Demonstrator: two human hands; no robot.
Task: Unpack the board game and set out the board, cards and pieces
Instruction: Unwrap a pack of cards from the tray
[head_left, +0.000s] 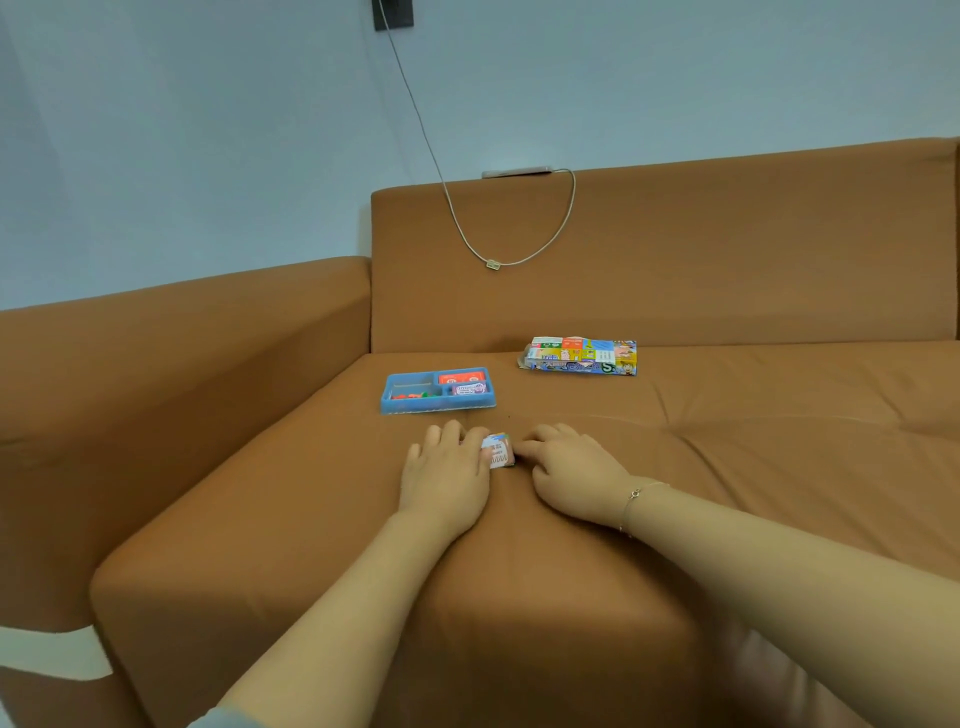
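both hands (445, 470) on paper money (500, 451), blue tray (437, 408) beyond

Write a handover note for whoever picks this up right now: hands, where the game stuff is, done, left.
Left hand and right hand both rest on the sofa seat, fingers touching a small stack of play money between them.
Blue tray sits just beyond the hands, with cards and small pieces inside.
Game box lies further back to the right, end flap open.
Done: tray out of the box, money out.
Left: lay out the board (not visible), cards and pieces.
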